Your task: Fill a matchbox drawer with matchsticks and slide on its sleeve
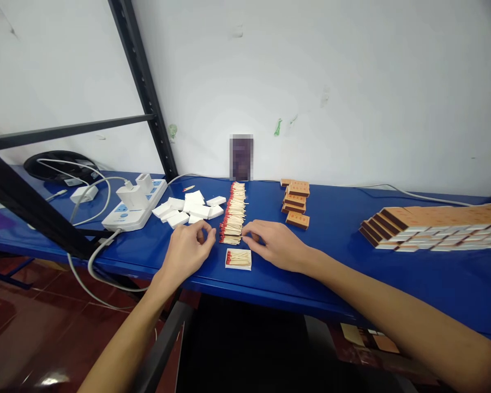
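Observation:
A long row of red-tipped matches (234, 213) lies on the blue shelf, red heads to the left. My left hand (190, 245) is beside the heads at the near end, thumb and forefinger curled together. Whether anything is between them is hidden. At the bare stick ends, my right hand (276, 243) has its thumb and forefinger brought together on some matches. Just in front of the row is a white matchbox tray (245, 267) with matches in it. Several white trays (190, 210) are piled to the left, and several orange matchbox sleeves (297, 203) are stacked to the right.
A big stack of orange matchbox sleeves (437, 221) stands far right. On the left are a white power strip (141, 213) with chargers, loose cables and a black shelf post (145, 82). One match (189, 188) lies apart behind the trays. A pixelated dark rectangle (241, 157) is against the wall.

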Available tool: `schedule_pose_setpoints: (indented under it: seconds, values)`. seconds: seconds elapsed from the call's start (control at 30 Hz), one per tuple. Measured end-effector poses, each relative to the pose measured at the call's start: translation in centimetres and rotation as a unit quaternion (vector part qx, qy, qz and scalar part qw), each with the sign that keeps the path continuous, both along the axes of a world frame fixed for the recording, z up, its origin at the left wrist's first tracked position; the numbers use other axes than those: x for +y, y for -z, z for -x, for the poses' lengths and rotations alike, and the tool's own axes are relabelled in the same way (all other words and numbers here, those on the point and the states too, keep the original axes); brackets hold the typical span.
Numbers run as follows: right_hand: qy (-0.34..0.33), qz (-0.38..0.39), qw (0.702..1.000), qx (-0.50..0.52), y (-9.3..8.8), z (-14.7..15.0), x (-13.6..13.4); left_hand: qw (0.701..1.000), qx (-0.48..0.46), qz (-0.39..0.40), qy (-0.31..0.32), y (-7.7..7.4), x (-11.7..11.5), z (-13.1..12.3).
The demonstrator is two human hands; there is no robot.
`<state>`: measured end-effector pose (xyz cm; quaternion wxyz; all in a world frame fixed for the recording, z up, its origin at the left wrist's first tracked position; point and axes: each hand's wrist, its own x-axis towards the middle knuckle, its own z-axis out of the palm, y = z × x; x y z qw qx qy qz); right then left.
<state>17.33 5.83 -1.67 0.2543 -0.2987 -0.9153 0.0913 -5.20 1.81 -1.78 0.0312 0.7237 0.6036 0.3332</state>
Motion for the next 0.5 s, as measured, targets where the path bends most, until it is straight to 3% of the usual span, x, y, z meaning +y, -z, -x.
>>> schedule_pose_setpoints:
  seconds: [0.27, 0.5]
  values:
    - [-0.009, 0.028, 0.999, 0.032, 0.79, 0.48, 1.25, 0.994, 0.076, 0.014, 0.075, 0.47, 0.2, 0.05]
    - [-0.001, 0.035, 0.999, 0.025, 0.76, 0.65, 1.19, 0.991, 0.098, 0.006, 0.095, 0.45, 0.3, -0.07]
